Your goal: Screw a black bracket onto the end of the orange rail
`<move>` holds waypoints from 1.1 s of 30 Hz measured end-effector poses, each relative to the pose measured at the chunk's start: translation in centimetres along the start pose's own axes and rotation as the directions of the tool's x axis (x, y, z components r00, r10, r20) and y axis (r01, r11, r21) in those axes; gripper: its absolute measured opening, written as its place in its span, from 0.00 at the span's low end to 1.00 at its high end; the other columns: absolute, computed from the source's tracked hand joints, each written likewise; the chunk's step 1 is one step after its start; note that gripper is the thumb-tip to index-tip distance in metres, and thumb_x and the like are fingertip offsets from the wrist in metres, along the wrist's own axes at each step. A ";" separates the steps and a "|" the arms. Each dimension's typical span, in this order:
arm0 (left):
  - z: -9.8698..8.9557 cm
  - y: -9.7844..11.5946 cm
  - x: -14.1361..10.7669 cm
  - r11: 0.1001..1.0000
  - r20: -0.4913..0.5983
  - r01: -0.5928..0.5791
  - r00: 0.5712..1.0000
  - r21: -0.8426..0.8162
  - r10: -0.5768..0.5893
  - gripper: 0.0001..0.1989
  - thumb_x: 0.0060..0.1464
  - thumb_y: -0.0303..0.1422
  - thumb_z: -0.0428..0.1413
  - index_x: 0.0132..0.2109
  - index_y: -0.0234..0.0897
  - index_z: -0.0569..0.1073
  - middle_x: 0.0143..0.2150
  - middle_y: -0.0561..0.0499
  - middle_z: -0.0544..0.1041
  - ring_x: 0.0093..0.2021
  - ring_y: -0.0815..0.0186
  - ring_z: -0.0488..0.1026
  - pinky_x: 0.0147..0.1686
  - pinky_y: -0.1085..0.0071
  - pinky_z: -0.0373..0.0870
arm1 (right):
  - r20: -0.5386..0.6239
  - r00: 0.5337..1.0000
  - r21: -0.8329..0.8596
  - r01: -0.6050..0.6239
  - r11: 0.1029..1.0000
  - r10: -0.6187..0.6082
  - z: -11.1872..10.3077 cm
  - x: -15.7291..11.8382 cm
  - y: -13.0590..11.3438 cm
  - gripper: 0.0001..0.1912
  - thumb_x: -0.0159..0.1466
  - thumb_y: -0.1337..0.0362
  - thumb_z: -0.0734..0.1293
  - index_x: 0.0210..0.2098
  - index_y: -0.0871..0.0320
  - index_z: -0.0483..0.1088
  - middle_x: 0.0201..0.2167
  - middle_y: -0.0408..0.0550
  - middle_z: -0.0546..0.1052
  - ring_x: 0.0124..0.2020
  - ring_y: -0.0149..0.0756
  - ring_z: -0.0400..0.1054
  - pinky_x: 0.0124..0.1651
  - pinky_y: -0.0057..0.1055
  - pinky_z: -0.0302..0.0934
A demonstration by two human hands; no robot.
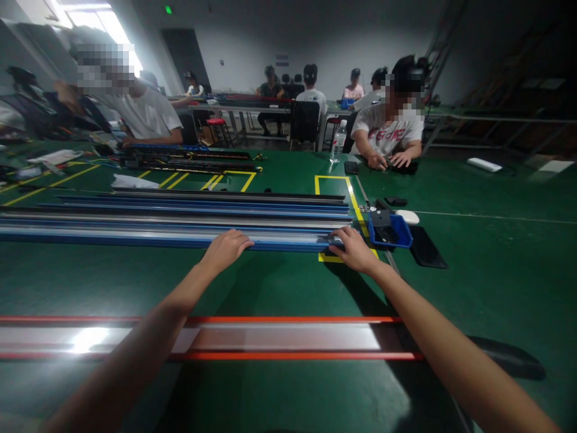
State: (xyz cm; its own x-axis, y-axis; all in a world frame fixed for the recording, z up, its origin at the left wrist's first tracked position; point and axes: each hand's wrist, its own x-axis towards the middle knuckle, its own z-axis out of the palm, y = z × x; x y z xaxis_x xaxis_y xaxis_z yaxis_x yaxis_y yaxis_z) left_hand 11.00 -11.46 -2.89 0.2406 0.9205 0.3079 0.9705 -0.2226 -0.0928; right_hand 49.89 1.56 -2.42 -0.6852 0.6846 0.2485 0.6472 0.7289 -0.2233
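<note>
Both of my arms reach over a green table to a long blue metal rail (pixel 288 242), the nearest of several rails lying side by side. My left hand (pixel 228 249) is closed on its near edge, thumb in front and fingers over the top. Near the right end, my right hand (pixel 355 249) grips the same rail with its fingers curled over it. Fingertips of both hands are partly hidden. Closer to me, beneath my forearms, lies a long red-edged rail (pixel 288 338) with a shiny silver middle.
Just right of the rails stands a blue bin (pixel 399 231) with black parts, beside a dark phone-like slab (pixel 427 248). Yellow tape (pixel 331 178) marks the green table (pixel 505 288). A water bottle (pixel 338 143) stands near a co-worker (pixel 390 129) across the table; another person (pixel 151 111) sits left.
</note>
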 end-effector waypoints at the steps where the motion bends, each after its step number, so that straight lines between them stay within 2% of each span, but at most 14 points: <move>1: -0.1 0.1 0.0 1.000 0.006 0.009 1.000 0.001 -0.009 0.21 0.70 0.40 0.45 0.42 0.36 0.80 0.41 0.42 0.81 0.45 0.56 0.75 0.47 0.63 0.70 | -0.006 1.000 0.001 -0.006 1.000 0.006 -0.1 -0.1 0.2 0.18 0.70 0.58 0.64 0.56 0.60 0.67 0.53 0.59 0.70 0.55 0.52 0.65 0.58 0.47 0.61; 9: -1.1 0.7 -0.3 0.997 0.093 0.071 0.993 0.018 -0.073 0.19 0.68 0.38 0.46 0.42 0.39 0.82 0.42 0.43 0.82 0.47 0.55 0.76 0.44 0.64 0.71 | 0.007 1.000 0.037 -0.028 0.999 0.027 -0.2 -0.6 0.6 0.22 0.67 0.53 0.67 0.54 0.61 0.70 0.50 0.59 0.71 0.55 0.54 0.65 0.59 0.49 0.61; 13: -1.4 0.9 -0.4 0.996 0.136 0.087 0.986 0.037 -0.091 0.20 0.67 0.39 0.46 0.42 0.39 0.82 0.42 0.43 0.82 0.48 0.54 0.76 0.43 0.63 0.71 | 0.023 0.999 0.097 -0.031 0.995 0.029 -0.6 -0.7 0.8 0.21 0.65 0.53 0.69 0.52 0.58 0.71 0.48 0.57 0.72 0.53 0.53 0.66 0.57 0.48 0.63; 18: -1.9 1.1 -0.3 0.996 0.190 0.066 0.979 0.065 -0.078 0.20 0.66 0.38 0.46 0.42 0.38 0.83 0.42 0.42 0.82 0.47 0.52 0.77 0.40 0.63 0.70 | 0.026 1.000 0.138 -0.011 0.990 0.007 -1.0 -0.8 0.9 0.22 0.62 0.52 0.72 0.51 0.57 0.71 0.48 0.56 0.73 0.52 0.53 0.67 0.56 0.49 0.63; 23: -2.6 1.4 -0.4 0.995 0.236 0.044 0.970 0.085 -0.064 0.19 0.65 0.39 0.47 0.44 0.40 0.83 0.44 0.44 0.82 0.46 0.53 0.78 0.38 0.64 0.69 | 0.035 0.999 0.218 0.022 0.976 -0.030 -1.4 -1.1 1.1 0.29 0.59 0.51 0.74 0.55 0.59 0.71 0.47 0.56 0.72 0.49 0.52 0.68 0.54 0.48 0.65; 29: -2.9 1.5 -0.7 0.995 0.285 0.040 0.956 0.094 -0.066 0.21 0.66 0.40 0.46 0.41 0.40 0.83 0.44 0.45 0.83 0.46 0.52 0.78 0.37 0.64 0.68 | 0.035 0.998 0.197 0.048 0.979 -0.056 -1.6 -1.2 1.3 0.29 0.55 0.49 0.77 0.52 0.56 0.76 0.47 0.56 0.70 0.53 0.56 0.65 0.58 0.53 0.61; 33: -3.2 1.6 -0.7 0.996 0.322 0.031 0.945 0.088 -0.058 0.20 0.66 0.40 0.46 0.43 0.41 0.83 0.46 0.45 0.83 0.47 0.52 0.79 0.38 0.64 0.69 | 0.109 0.989 0.302 0.058 0.952 -0.095 -1.6 -1.2 1.4 0.30 0.57 0.49 0.76 0.55 0.56 0.73 0.50 0.56 0.71 0.52 0.53 0.67 0.58 0.50 0.62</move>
State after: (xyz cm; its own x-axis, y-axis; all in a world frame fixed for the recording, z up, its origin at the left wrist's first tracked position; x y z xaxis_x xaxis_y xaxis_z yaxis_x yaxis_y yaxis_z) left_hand 12.46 -13.55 -0.20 0.1653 0.9862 -0.0087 0.9722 -0.1644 -0.1665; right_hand 52.19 1.73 -1.54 -0.7758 0.6094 0.1638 0.4757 0.7354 -0.4827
